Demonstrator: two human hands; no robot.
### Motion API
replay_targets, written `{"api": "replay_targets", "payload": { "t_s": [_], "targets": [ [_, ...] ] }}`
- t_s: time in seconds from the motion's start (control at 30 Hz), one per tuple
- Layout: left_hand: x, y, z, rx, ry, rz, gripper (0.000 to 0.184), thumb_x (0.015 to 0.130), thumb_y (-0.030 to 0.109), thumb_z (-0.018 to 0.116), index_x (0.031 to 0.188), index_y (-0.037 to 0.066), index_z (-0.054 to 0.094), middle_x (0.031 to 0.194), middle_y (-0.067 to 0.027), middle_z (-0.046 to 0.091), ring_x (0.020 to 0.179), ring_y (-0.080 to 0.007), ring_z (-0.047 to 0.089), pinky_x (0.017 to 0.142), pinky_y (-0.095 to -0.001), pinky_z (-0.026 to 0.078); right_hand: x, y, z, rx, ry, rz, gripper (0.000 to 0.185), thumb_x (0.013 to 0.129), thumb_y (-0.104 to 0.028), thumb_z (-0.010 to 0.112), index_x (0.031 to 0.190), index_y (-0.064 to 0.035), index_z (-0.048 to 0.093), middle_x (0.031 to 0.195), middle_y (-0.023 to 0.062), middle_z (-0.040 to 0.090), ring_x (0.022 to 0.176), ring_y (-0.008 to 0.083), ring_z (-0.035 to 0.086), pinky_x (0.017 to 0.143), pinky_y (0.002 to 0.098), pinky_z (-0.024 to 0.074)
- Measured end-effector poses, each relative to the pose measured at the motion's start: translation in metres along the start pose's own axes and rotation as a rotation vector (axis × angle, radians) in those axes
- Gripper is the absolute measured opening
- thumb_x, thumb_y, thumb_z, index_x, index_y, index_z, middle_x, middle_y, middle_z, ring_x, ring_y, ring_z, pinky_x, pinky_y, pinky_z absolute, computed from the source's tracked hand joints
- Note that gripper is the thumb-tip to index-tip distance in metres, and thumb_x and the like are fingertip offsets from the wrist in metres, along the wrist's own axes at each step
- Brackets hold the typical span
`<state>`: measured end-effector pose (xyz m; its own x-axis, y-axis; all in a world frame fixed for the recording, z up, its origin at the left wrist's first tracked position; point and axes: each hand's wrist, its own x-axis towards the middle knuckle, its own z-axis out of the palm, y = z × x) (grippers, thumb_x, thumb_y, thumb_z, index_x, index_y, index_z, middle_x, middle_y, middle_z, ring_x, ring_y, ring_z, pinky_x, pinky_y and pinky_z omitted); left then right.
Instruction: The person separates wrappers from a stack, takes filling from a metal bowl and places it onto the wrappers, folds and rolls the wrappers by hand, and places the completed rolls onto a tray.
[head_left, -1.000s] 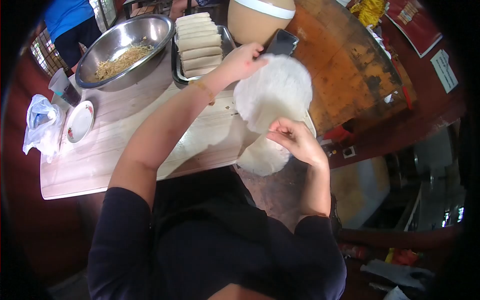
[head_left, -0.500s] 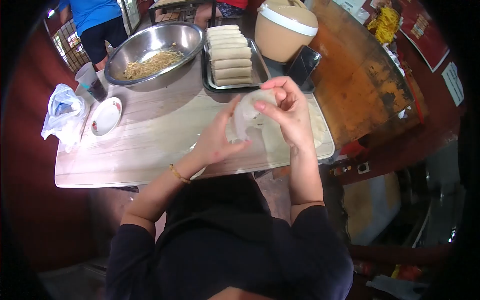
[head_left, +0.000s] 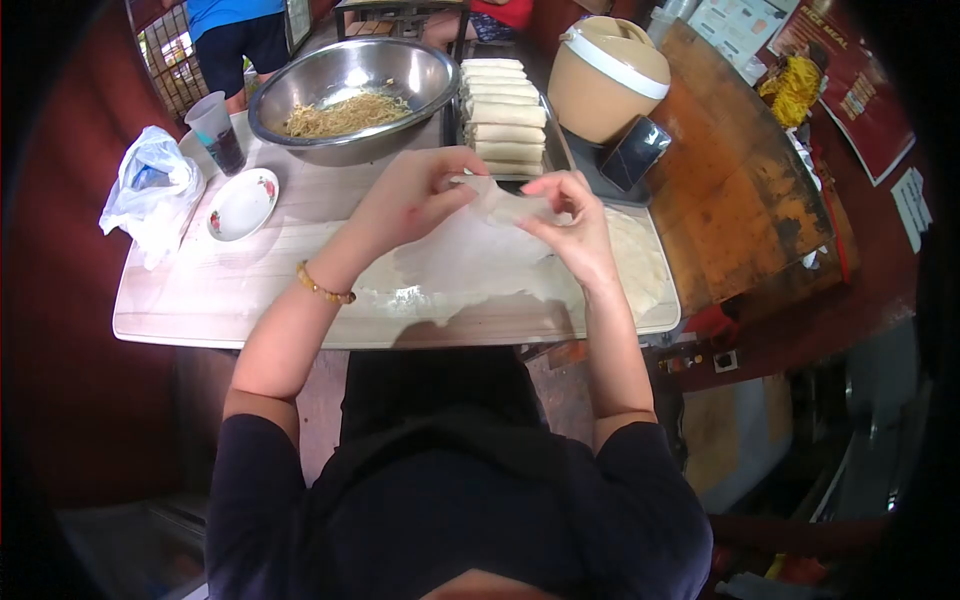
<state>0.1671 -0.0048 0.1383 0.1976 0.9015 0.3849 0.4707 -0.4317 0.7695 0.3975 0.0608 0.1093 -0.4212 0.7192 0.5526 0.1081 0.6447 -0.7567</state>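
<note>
A thin, pale spring roll wrapper (head_left: 503, 207) is held up above the table between my two hands. My left hand (head_left: 425, 200) pinches its left edge with the thumb and fingers. At its right side, my right hand (head_left: 568, 225) has the wrapper between thumb and fingertips. More flat wrappers (head_left: 640, 265) lie at the table's right edge, partly behind my right forearm. Just beyond my hands, rolled spring rolls (head_left: 505, 112) are stacked in rows on a tray (head_left: 562, 150).
A big steel bowl (head_left: 425, 75) with shredded filling (head_left: 350, 115) stands at the back. On the left are a plastic cup (head_left: 222, 145), a floral saucer (head_left: 243, 205) and a plastic bag (head_left: 150, 195). A tan cooler (head_left: 608, 85) and a phone (head_left: 637, 153) stand back right.
Both hands have moved a little away from my body. My left hand has risen and now pinches the wrapper, where it was spread before. My view has shifted slightly left.
</note>
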Motion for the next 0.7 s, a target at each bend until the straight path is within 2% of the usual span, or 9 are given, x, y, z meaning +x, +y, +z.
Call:
{"api": "replay_targets", "payload": {
  "t_s": [0.03,0.07,0.13,0.2,0.3,0.43,0.53,0.6,0.7],
  "targets": [
    [0.001,0.001,-0.004,0.003,0.005,-0.008,0.023,0.082,-0.004,0.054,0.103,-0.003,0.064,0.099,-0.0035,0.065,0.074,-0.0039,0.056,0.064,-0.0205,0.045,0.001,-0.005,0.010,-0.106,0.022,-0.142,0.029,0.069,-0.009,0.083,0.095,-0.0081,0.069,0.087,-0.0007,0.060,0.074,0.0123,0.052,0.075,0.0258,0.0439],
    [0.002,0.002,-0.008,0.033,-0.034,-0.021,0.022,0.082,-0.003,0.055,0.103,-0.003,0.064,0.097,-0.0034,0.065,0.074,-0.0036,0.055,0.063,-0.0203,0.045,0.003,-0.011,0.015,-0.038,-0.034,-0.114,0.031,0.070,-0.010,0.083,0.098,-0.0088,0.071,0.099,0.0025,0.063,0.090,0.0144,0.055,0.084,0.0297,0.0430],
    [0.000,0.005,-0.015,0.069,-0.069,-0.040,0.021,0.083,-0.001,0.055,0.102,-0.003,0.064,0.096,-0.0033,0.064,0.074,-0.0034,0.055,0.063,-0.0200,0.045,0.010,-0.009,0.026,0.064,-0.109,-0.077,0.030,0.070,-0.011,0.083,0.097,-0.0082,0.071,0.106,0.0033,0.063,0.097,0.0141,0.055,0.086,0.0300,0.0430],
    [-0.005,0.009,-0.024,-0.082,0.000,-0.024,0.016,0.085,0.008,0.062,0.097,-0.002,0.065,0.076,-0.0011,0.063,0.061,-0.0063,0.051,0.055,-0.0237,0.042,0.016,-0.010,0.036,0.164,-0.183,-0.039,0.029,0.070,-0.011,0.083,0.096,-0.0075,0.071,0.114,0.0041,0.063,0.104,0.0139,0.055,0.088,0.0303,0.0430],
    [-0.014,0.024,-0.047,-0.077,-0.084,-0.178,0.020,0.083,-0.001,0.056,0.101,-0.004,0.063,0.092,-0.0030,0.065,0.076,-0.0057,0.058,0.066,-0.0209,0.047,0.024,-0.019,0.049,0.075,-0.153,-0.199,0.055,0.071,-0.009,0.081,0.121,-0.0062,0.060,0.123,0.0081,0.061,0.112,0.0208,0.058,0.096,0.0337,0.0433],
    [-0.026,0.020,-0.055,-0.071,-0.041,-0.109,0.021,0.082,-0.004,0.056,0.101,-0.004,0.063,0.091,-0.0028,0.065,0.077,-0.0065,0.059,0.065,-0.0208,0.048,0.030,-0.023,0.067,0.017,-0.221,-0.349,0.065,0.072,-0.003,0.077,0.131,-0.0058,0.051,0.124,0.0113,0.060,0.111,0.0255,0.060,0.097,0.0358,0.0447],
    [-0.033,0.018,-0.061,-0.092,-0.012,-0.101,0.022,0.082,0.000,0.057,0.102,-0.004,0.065,0.087,-0.0045,0.067,0.074,-0.0053,0.058,0.064,-0.0217,0.047,0.028,-0.025,0.078,0.048,-0.307,-0.321,0.064,0.071,0.005,0.071,0.131,-0.0061,0.050,0.120,0.0123,0.062,0.107,0.0258,0.063,0.094,0.0362,0.0474],
    [-0.038,0.022,-0.067,-0.106,-0.018,-0.167,0.024,0.081,-0.001,0.056,0.103,-0.004,0.065,0.089,-0.0034,0.067,0.076,-0.0050,0.059,0.065,-0.0209,0.047,0.025,-0.025,0.081,0.014,-0.349,-0.101,0.051,0.075,0.003,0.072,0.123,-0.0018,0.056,0.111,0.0100,0.066,0.104,0.0206,0.064,0.090,0.0330,0.0496],
    [-0.045,0.033,-0.077,-0.153,0.022,-0.197,0.023,0.080,-0.001,0.055,0.101,-0.004,0.065,0.086,-0.0021,0.067,0.076,-0.0042,0.059,0.064,-0.0205,0.046,0.025,-0.009,0.075,0.109,-0.335,-0.048,0.041,0.076,0.006,0.069,0.116,-0.0008,0.061,0.104,0.0081,0.068,0.101,0.0176,0.064,0.088,0.0313,0.0500]
  ]
}}
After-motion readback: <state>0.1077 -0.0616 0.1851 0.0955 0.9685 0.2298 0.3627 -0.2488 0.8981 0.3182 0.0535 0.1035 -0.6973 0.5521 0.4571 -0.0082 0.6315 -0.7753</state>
